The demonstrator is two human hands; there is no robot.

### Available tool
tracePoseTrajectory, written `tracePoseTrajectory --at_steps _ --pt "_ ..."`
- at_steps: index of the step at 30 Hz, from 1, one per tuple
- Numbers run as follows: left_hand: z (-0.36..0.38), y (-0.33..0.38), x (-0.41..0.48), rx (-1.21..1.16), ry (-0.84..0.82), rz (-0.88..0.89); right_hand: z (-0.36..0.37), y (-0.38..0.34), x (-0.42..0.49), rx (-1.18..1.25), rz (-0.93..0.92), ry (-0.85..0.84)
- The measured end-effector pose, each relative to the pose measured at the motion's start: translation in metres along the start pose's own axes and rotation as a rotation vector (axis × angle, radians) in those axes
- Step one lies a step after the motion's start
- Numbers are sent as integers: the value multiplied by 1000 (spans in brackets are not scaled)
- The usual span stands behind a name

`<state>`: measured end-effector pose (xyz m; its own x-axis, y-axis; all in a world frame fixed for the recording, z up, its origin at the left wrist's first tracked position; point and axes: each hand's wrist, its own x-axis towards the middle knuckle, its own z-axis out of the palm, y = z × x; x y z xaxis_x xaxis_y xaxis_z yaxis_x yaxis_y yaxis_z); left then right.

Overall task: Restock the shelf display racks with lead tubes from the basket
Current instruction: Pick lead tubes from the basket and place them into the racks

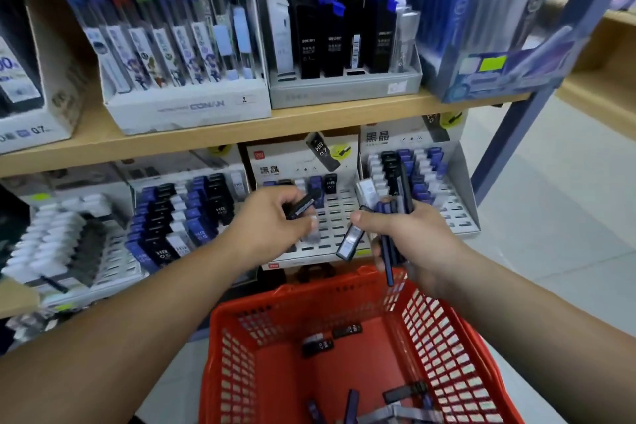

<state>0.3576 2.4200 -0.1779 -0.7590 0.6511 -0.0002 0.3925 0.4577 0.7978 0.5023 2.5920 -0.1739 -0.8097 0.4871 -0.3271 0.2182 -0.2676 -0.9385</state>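
My left hand (275, 217) pinches one black lead tube (303, 207) in front of the middle display rack (339, 217) on the lower shelf. That rack holds only a few tubes at its back, and most of its slots show bare. My right hand (409, 234) grips a bunch of blue and black lead tubes (389, 244), held just right of the left hand, above the basket. The red plastic basket (447, 337) sits below both hands with several loose tubes (318, 344) on its floor.
Left of the middle rack stands a fuller rack (179, 217) of blue, black and white tubes; another rack (413, 179) stands to its right. The upper wooden shelf (206, 134) carries boxes of pens and refills. A blue shelf post (537, 89) rises at the right, beside pale floor.
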Motion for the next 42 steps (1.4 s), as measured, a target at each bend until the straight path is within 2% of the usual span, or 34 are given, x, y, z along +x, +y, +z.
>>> tracePoseTrajectory --at_steps 11,17,20,23,26,29,32,35,37,40,42 --pt "-7 -7 2 254 -91 55 -11 2 4 74 23 41" --pt "-1 -7 2 446 -39 204 -5 -2 5 150 39 32" --pt "-1 -5 1 471 -11 163 -4 -7 3 227 65 26" --pt "-6 -1 3 478 -109 58 -2 -8 1 224 62 33" --pt "-10 -3 -1 364 -150 -47 2 -7 -1 208 66 61" --pt "-9 -3 -5 215 -76 -13 5 -8 0 206 101 69" --pt "-3 13 -13 36 -37 111 8 -9 3 255 184 45" --pt "6 24 -21 40 -86 311 13 -13 5 353 298 -33" --pt "8 24 -19 39 -49 370 14 -15 7 381 321 -63" --pt "3 26 -14 -92 100 284 12 -14 8 251 279 -51" --pt "-1 25 -12 -193 121 178 10 -13 5 154 227 -15"
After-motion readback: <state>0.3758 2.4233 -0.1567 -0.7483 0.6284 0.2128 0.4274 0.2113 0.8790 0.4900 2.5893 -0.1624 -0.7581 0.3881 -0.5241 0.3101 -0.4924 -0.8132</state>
